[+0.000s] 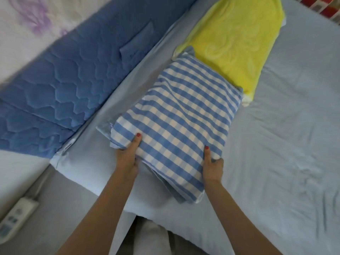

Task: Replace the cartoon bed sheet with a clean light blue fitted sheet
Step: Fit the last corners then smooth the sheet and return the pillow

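The light blue fitted sheet [287, 144] covers the mattress, pulled over its near corner and lightly creased across the right side. On it, along the headboard side, lies a folded blue-and-white checked blanket [176, 116], a thick flat bundle with several layers showing at its near edge. Just beyond it, touching or slightly under its far end, sits a yellow pillow [237, 45] with a swirled embossed pattern. No cartoon sheet shows on the bed.

Both arms reach forward from the bottom of the view to the near end of the checked bundle. The left hand [128, 159] grips the near-left corner: its thumb lies flat on top of the fabric, pointing away from the person, while the fingers are tucked under the edge and hidden. The right hand [212, 166] holds the near-right edge the same way, thumb pressed on top, fingers curled beneath the layers. The two hands are set apart by the width of the bundle, which rests on the sheet.

To the left a quilted blue headboard pad [64, 85] stands against the bed, with a wall behind it bearing a purple flower print. A white power strip [14, 218] lies on the grey floor at lower left.
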